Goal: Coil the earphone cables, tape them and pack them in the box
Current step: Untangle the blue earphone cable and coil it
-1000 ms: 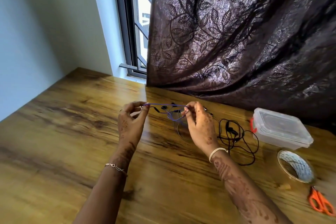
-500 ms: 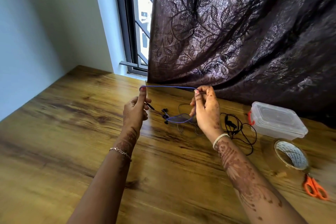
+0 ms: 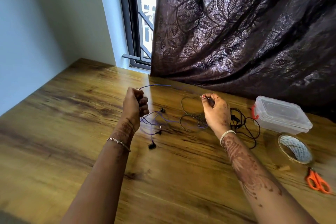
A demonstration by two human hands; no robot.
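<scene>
Pinching the purple cable (image 3: 154,85) taut between both raised hands, the left hand (image 3: 133,103) fisted round one end and the right hand (image 3: 215,111) nipping the other in its fingertips, gives a good start. Wind even loops round the left fingers, easing it clear of the black cable (image 3: 243,123), which seems tangled with it. The box (image 3: 283,116), tape (image 3: 294,149) and scissors (image 3: 318,182) wait by the table's (image 3: 54,123) right edge.

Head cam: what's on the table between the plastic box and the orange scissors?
The tape roll lies flat between the plastic box and the orange scissors, seen in the head view, touching neither.
</scene>
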